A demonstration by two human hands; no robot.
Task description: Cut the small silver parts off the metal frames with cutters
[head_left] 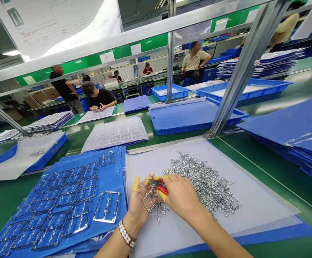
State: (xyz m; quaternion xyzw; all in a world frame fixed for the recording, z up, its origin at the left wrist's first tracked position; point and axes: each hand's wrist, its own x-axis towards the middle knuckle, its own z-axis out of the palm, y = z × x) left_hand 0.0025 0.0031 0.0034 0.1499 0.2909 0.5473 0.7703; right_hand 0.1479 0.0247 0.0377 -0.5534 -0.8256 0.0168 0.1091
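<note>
Blue sheets [122,202] lie to the left of my fingers, bearing rows of dark frames [64,182] with small bright pieces across them. Nearer my left fingers, a separate silvery frame [107,207] lies flat on the same blue.

Next comes my left hand [137,209], palm up, a bracelet [127,233] at its wrist. Its thumb and fingers are clamped on a small metal frame [146,195], which sits tilted over my palm, with loose metal links [154,196] crowded behind and beside it. Yellow covers [136,183] sheathe my fingertips. A light hold on the outer bars seems best: firm enough that the frame can't twist, gentle enough that the thin bars don't bend, the thumb out of the tool's way.

Just to the right, my right hand [184,195] has its fingers closed around a red-handled tool [162,190], right up against the frame. I can't tell whether its tips grip anything; my fingers hide them. Short, light squeezes, with the wrist steady, should spare the bars and my own skin.

Beyond my right fingers, a heap of links [204,179] spreads over a white sheet [258,190].
</note>
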